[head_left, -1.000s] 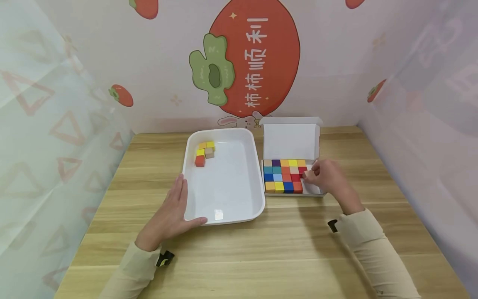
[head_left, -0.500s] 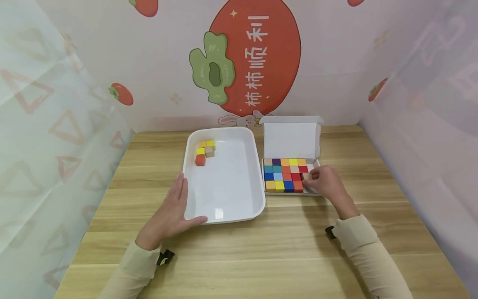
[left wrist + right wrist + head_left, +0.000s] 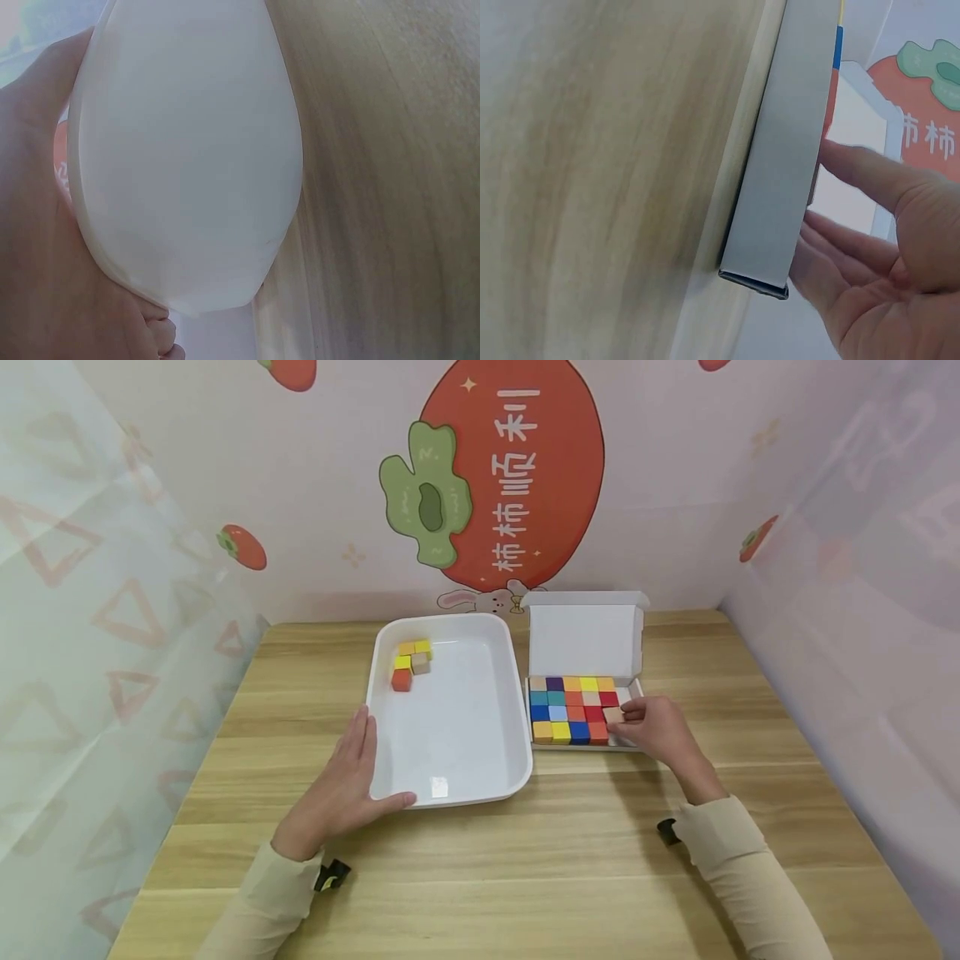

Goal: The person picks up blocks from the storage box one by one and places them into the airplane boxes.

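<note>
In the head view my left hand rests along the near left corner of a white tray. Its fingers lie straight against the rim, thumb on the near edge. The left wrist view shows the tray's outer wall beside this hand. My right hand pinches a plain wooden cube at the right end of the third row in a white cardboard box. Coloured cubes fill the box to the left of it. From the right wrist, the box's side hides most of the pinched cube.
Several cubes, among them a red one, sit in the tray's far left corner. The box lid stands raised at the back. Tray and box stand side by side on a wooden table, with a printed backdrop behind.
My right hand has brought the wooden cube down and slightly toward me, into the box beside a red cube. The left hand and tray have stayed put.
</note>
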Motion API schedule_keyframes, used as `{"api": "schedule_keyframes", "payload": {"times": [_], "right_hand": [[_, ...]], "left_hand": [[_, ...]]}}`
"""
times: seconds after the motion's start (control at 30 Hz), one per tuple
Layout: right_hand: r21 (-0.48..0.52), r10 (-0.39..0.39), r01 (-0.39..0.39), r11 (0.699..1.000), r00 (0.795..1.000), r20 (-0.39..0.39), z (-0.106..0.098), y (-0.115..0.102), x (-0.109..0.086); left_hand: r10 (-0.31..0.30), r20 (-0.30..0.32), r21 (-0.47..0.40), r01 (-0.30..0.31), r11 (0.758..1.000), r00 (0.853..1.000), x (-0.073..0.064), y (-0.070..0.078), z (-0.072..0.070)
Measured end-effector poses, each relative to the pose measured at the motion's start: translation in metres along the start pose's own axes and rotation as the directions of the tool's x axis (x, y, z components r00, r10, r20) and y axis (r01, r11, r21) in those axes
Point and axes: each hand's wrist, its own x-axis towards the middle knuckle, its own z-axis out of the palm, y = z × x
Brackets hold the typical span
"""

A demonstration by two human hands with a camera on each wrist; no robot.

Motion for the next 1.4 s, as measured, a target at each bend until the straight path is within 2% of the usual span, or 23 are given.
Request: {"api": "schedule_keyframes", "payload": {"times": [0.23, 0.33, 0.47, 0.57, 0.73, 0.87, 1.07, 1.27, 1.4], "right_hand": [[0.021, 0.001, -0.002, 1.000, 1.000, 0.007, 0.001, -0.001, 0.002], [0.006, -0.001, 0.001, 1.000, 1.000, 0.013, 0.000, -0.002, 0.003], [-0.040, -0.023, 0.025, 0.999, 0.998, 0.060, -0.008, -0.008, 0.006], [-0.080, -0.046, 0.052, 0.995, 0.996, 0.072, -0.018, -0.022, 0.007], [-0.103, -0.124, 0.130, 0.986, 0.990, 0.061, -0.030, -0.062, 0.013], [-0.073, -0.235, 0.241, 0.968, 0.969, 0.076, -0.031, -0.097, 0.023], [-0.035, -0.376, 0.382, 0.924, 0.919, 0.116, -0.020, -0.148, 0.042], [-0.019, -0.466, 0.478, 0.878, 0.864, 0.190, 0.003, -0.191, 0.066], [0.000, -0.474, 0.487, 0.873, 0.850, 0.229, 0.017, -0.217, 0.078]], "left_hand": [[0.002, 0.001, -0.006, -0.002, 1.000, 1.000, -0.001, 0.000, 0.000], [0.000, 0.002, -0.004, 0.000, 1.000, 1.000, -0.001, 0.000, 0.000], [-0.004, 0.007, -0.003, 0.004, 1.000, 1.000, 0.000, 0.000, 0.000], [-0.005, 0.010, -0.005, 0.005, 1.000, 1.000, 0.000, 0.000, 0.000], [-0.006, 0.015, -0.007, 0.006, 1.000, 1.000, 0.001, 0.000, 0.000], [-0.004, 0.016, -0.008, 0.004, 1.000, 1.000, 0.000, -0.001, 0.000], [-0.005, 0.015, -0.009, 0.005, 1.000, 1.000, 0.002, -0.001, -0.002], [-0.012, 0.017, -0.012, 0.013, 1.000, 1.000, 0.001, -0.001, -0.003], [-0.018, 0.017, -0.013, 0.018, 1.000, 1.000, 0.001, -0.002, -0.003]]}}
